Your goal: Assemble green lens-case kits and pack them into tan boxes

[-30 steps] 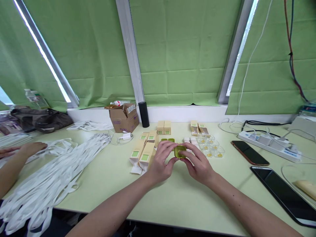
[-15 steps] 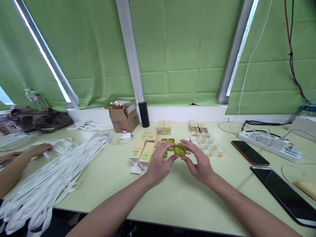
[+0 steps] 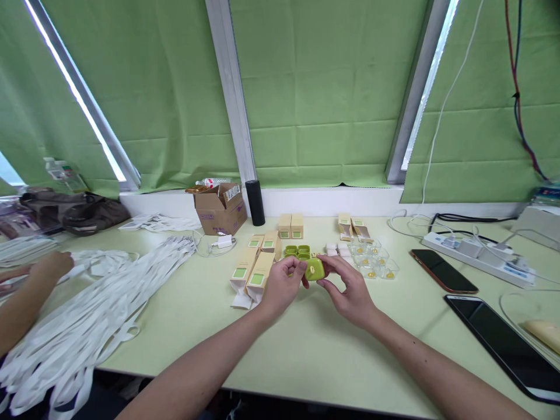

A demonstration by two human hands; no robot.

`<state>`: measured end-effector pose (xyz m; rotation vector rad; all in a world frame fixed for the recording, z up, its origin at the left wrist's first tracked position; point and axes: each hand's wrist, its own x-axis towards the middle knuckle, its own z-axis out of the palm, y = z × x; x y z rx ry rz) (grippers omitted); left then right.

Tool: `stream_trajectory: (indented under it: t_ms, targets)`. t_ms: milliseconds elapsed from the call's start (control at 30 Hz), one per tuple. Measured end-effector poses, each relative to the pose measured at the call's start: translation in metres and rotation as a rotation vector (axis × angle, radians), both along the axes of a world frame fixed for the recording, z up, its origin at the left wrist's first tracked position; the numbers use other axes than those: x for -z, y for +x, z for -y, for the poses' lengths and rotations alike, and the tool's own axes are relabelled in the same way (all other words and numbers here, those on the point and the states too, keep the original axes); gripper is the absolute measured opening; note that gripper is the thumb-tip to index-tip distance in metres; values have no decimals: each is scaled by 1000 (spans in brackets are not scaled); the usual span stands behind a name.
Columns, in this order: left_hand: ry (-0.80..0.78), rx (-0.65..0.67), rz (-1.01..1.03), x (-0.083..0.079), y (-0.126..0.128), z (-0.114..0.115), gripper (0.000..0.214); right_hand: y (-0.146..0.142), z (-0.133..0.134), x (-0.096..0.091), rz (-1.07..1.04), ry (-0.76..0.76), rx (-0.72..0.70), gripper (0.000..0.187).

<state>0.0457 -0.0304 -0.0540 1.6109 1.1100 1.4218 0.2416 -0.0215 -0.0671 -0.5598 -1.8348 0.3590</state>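
Between my two hands, above the table, is a small green rounded-square case (image 3: 314, 270), with a pale oval mark on the side facing me. My left hand (image 3: 282, 287) pinches its left edge with thumb and fingers. On the other side my right hand (image 3: 352, 289) grips the right edge. Just behind, several green square containers (image 3: 297, 251) sit in a cluster, partly covered by my left hand. Small white pieces (image 3: 343, 249) lie behind my right hand. To their right are clear plastic containers (image 3: 371, 259) with yellow spots inside. Beige cartons (image 3: 258, 274) lie left of my left hand.
White straps (image 3: 109, 309) cover the left of the table, where another person's hand (image 3: 52, 268) works. A cardboard box (image 3: 221, 210) and a black cylinder (image 3: 255, 203) stand at the back. Phones (image 3: 444, 271) and a power strip (image 3: 479, 256) lie right.
The green case has turned in my hands from its hollow side to its marked outer face, and moved slightly left. The other person's hand has shifted left.
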Motion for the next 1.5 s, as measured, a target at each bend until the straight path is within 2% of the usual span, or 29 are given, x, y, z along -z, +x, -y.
stream_trajectory:
  t_ms: [100,167,300,367,500,567,633,800,900,1033,1200,1267,1333,1433,1500]
  targets:
    - [2,9,-35,-1,1,2,63,-2,-2,0,-86,-157,-99,32]
    - [34,14,-70,-1,1,3,60,-2,-6,2,-176,-271,-199,32]
    - [218,-43,-155,-3,-4,4,35,2,-16,9,-302,-452,-342,42]
    - [320,-55,-204,-4,-7,5,26,6,-19,10,-328,-503,-353,45]
    - [422,61,-311,-8,-10,5,59,10,-20,6,-343,-568,-345,46]
    - [430,113,-343,-8,-10,5,67,9,-17,2,-322,-589,-345,44]
    - [418,154,-346,-8,-8,4,66,7,-15,0,-294,-598,-344,43]
    - [355,191,-283,-6,-6,2,44,5,-14,0,-228,-579,-301,42]
    - [205,179,-146,-4,-6,-3,46,8,-17,0,-235,-540,-242,44]
    - [25,244,197,-2,-7,-13,60,14,-20,-5,-293,-529,-121,44]
    - [-99,256,463,-6,-6,-15,63,27,-30,-9,-293,-500,157,34]
    - [-138,250,527,-9,-6,-13,64,33,-35,-10,-193,-421,294,27]
    - [-161,244,574,-11,-6,-12,65,40,-38,-11,-6,-302,427,21]
    - [-177,233,621,-12,-7,-12,66,48,-40,-13,373,-138,597,28]
    - [-183,229,650,-13,-8,-13,67,50,-41,-13,597,-88,673,35]
